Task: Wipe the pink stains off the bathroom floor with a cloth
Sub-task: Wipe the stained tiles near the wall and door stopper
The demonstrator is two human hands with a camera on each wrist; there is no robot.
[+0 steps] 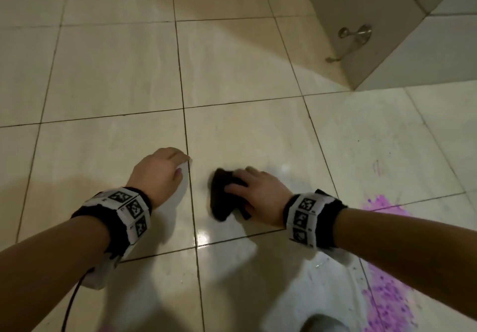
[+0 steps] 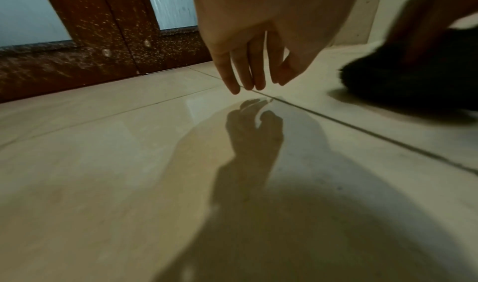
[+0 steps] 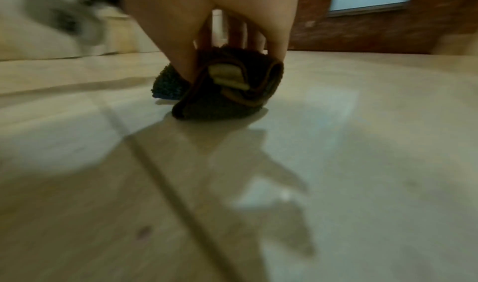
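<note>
On the tiled floor [image 1: 108, 78], your right hand [image 1: 260, 192] grips the dark cloth [image 1: 224, 197]; your left hand [image 1: 157, 171] hangs relaxed, empty. Pink stains [image 1: 384, 295] lie right; no writing legible.

**Glossy Tile, Dim Warm Light**

Pale cream floor tiles [image 1: 116, 68] with dark grout lines, glossy, catching reflections near. Far right, a tiled wall corner [image 1: 387, 34] bearing a metal hook [image 1: 357, 33]. Along the far edge, a dark reddish-brown wooden door frame [image 2: 103, 30] with frosted panes [image 2: 170, 2]. Soft shadows across the near floor.
</note>
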